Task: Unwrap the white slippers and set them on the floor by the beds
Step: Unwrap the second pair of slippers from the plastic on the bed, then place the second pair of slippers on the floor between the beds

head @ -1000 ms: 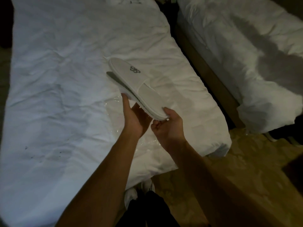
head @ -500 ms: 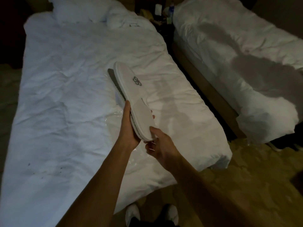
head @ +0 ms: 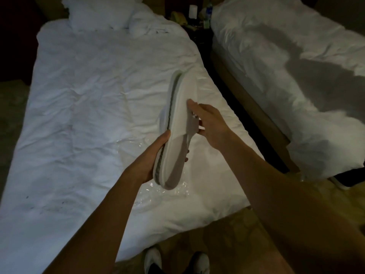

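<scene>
Two white slippers (head: pixel 178 123) are stacked flat together and held on edge above the foot of the left bed (head: pixel 94 107). My left hand (head: pixel 152 161) grips their near end from the left side. My right hand (head: pixel 209 123) is on the right face of the upper slipper, fingers slid under its strap. A crumpled clear plastic wrapper (head: pixel 158 188) lies on the sheet just beneath the slippers.
The right bed (head: pixel 286 76) stands across a narrow dark gap (head: pixel 223 86). Patterned brown floor (head: pixel 227 234) shows at the foot of the beds. My feet in white shoes (head: pixel 152 260) stand at the bottom edge. Pillows (head: pixel 102 14) and a cluttered nightstand (head: pixel 193 14) are at the far end.
The slippers turned from lying flat to standing on edge. My right hand moved from their near tip up onto the strap. The view pulled back and tilted up.
</scene>
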`<state>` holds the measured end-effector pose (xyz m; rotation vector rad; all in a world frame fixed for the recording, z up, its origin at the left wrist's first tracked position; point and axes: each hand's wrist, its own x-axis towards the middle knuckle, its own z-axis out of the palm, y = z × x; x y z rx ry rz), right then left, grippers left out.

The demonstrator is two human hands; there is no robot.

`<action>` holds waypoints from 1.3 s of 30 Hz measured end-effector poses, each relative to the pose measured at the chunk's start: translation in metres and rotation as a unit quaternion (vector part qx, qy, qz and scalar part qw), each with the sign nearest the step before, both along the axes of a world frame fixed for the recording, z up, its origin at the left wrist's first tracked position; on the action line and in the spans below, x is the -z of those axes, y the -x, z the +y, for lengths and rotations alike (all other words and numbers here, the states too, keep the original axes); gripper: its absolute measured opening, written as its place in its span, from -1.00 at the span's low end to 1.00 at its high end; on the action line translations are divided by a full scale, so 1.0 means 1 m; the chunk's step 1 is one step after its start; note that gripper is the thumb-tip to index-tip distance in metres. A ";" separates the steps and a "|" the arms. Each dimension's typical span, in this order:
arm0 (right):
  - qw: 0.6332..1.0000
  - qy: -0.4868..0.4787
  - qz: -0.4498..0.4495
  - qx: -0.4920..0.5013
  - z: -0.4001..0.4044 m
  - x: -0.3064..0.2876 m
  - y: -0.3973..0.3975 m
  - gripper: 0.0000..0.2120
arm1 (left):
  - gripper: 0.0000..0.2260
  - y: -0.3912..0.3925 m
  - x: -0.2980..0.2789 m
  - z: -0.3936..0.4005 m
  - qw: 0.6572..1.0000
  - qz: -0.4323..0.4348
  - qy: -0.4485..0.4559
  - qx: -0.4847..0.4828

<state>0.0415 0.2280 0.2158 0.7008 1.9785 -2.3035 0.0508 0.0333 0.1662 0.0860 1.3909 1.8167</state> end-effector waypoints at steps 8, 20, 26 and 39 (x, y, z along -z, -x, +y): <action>0.997 0.068 -0.023 0.026 0.052 0.017 -0.022 -0.59 | -0.57 -0.010 -0.019 0.043 0.990 0.058 0.120 0.055; 0.971 0.134 -0.015 0.199 0.156 0.024 -0.082 -0.49 | -0.18 -0.036 -0.007 0.145 0.940 0.197 0.267 -0.083; 0.958 0.136 0.016 0.251 0.191 0.029 -0.099 -0.54 | -0.15 -0.034 -0.003 0.173 0.907 0.284 0.285 -0.122; 0.940 0.127 -0.035 0.314 0.232 0.061 -0.133 -0.63 | -0.49 -0.048 0.018 0.184 0.962 0.217 0.151 -0.068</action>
